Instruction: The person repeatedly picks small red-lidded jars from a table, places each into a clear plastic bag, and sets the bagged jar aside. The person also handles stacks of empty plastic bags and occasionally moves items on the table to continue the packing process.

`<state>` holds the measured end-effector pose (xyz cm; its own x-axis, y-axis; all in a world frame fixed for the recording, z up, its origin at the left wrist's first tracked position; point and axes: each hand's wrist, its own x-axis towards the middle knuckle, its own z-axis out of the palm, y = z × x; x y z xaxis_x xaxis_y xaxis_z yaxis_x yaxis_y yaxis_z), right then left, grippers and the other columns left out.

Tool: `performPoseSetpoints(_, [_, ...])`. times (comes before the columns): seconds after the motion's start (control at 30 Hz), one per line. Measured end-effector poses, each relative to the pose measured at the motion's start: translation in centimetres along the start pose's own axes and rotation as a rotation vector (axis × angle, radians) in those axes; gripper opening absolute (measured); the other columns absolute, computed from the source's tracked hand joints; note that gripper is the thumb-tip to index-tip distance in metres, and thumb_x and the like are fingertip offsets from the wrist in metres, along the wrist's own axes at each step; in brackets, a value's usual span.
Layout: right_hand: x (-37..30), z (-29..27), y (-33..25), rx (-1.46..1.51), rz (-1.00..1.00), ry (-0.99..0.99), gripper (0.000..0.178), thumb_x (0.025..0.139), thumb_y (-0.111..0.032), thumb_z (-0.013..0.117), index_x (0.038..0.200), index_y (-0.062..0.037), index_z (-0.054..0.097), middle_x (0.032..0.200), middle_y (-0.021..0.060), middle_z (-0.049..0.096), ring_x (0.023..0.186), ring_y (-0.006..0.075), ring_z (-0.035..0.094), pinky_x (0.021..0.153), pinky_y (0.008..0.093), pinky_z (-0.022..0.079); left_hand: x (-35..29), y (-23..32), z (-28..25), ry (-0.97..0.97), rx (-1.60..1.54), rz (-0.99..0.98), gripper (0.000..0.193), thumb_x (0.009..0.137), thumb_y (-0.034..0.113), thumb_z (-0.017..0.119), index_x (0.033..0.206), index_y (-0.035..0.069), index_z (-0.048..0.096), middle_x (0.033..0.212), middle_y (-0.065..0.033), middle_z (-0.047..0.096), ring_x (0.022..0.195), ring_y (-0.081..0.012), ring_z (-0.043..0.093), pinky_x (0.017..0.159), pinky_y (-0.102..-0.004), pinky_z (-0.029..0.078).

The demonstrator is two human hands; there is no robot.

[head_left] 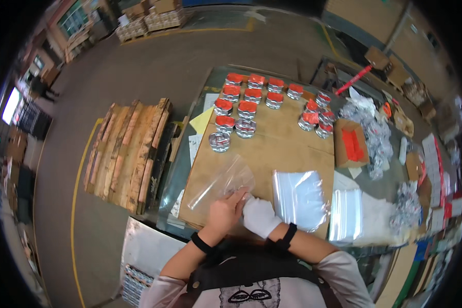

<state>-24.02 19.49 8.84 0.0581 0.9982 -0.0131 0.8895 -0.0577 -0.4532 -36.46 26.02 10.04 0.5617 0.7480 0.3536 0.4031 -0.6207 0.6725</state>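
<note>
A clear plastic bag point(223, 179) slants across the near left part of a cardboard sheet point(287, 149). My bare left hand point(225, 211) grips its lower right edge with closed fingers. At that same edge my right hand point(259, 215), in a white glove, is closed against the left fingertips; its own fingertips are partly hidden. Beside the right hand lies a stack of clear plastic bags point(300, 197). Farther off stand several short silver metal parts point(246, 109), piston-like, most with red tops. The closest one, a bare silver part point(219, 142), sits beyond the bag.
An open cardboard box point(350, 143) with red inside stands right of the sheet. More clear bags point(346, 213) lie below it, and crumpled plastic wrap point(374, 131) is heaped beyond. A wooden pallet stack point(126, 154) stands on the floor left of the table.
</note>
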Motion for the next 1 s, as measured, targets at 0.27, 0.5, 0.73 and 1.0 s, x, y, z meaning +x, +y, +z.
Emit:
performPoseSetpoints(0.27, [2.2, -0.9, 0.9, 1.697, 0.684, -0.014, 0.019, 0.093, -0.019, 0.059, 0.103, -0.0036, 0.063, 0.079, 0.0022, 0.063, 0.061, 0.0122, 0.058, 0.052, 0.0262, 0.046, -1.6, 1.0, 0.3, 0.014, -0.347, -0.320, 0.028, 0.092, 0.007, 0.059, 0.119, 0.006, 0.064, 0.083, -0.0176, 0.068, 0.067, -0.0318, 0.065, 0.062, -0.0352, 0.052])
performPoseSetpoints(0.5, [0.4, 7.7, 4.8, 0.455, -0.082, 0.307, 0.019, 0.086, -0.018, 0.054, 0.100, -0.0112, 0.065, 0.092, 0.0148, 0.069, 0.087, 0.0334, 0.066, 0.071, 0.0403, 0.053, 0.6, 4.1, 0.7, -0.077, -0.129, 0.131, 0.023, 0.094, 0.008, 0.057, 0.115, 0.002, 0.066, 0.072, -0.0161, 0.062, 0.062, -0.0188, 0.061, 0.058, -0.0331, 0.048])
performPoseSetpoints(0.73, [2.4, -2.3, 1.4, 1.016, 0.629, 0.165, 0.036, 0.091, -0.031, 0.056, 0.097, 0.0039, 0.064, 0.084, 0.0239, 0.065, 0.074, 0.0397, 0.064, 0.065, 0.0452, 0.050, -2.1, 4.7, 0.2, -0.144, -0.340, 0.021, 0.022, 0.092, 0.010, 0.060, 0.112, 0.004, 0.066, 0.082, -0.0189, 0.067, 0.067, -0.0292, 0.065, 0.062, -0.0328, 0.051])
performPoseSetpoints(1.0, [-2.0, -8.6, -1.9, 0.116, -0.004, 0.310, 0.043, 0.086, -0.033, 0.067, 0.116, -0.0042, 0.060, 0.091, 0.0170, 0.063, 0.089, 0.0305, 0.063, 0.079, 0.0408, 0.050, 0.2, -0.9, -2.8, 0.058, -1.052, -0.719, 0.027, 0.100, 0.026, 0.053, 0.102, 0.002, 0.065, 0.088, -0.0045, 0.064, 0.074, -0.0133, 0.060, 0.062, -0.0279, 0.046])
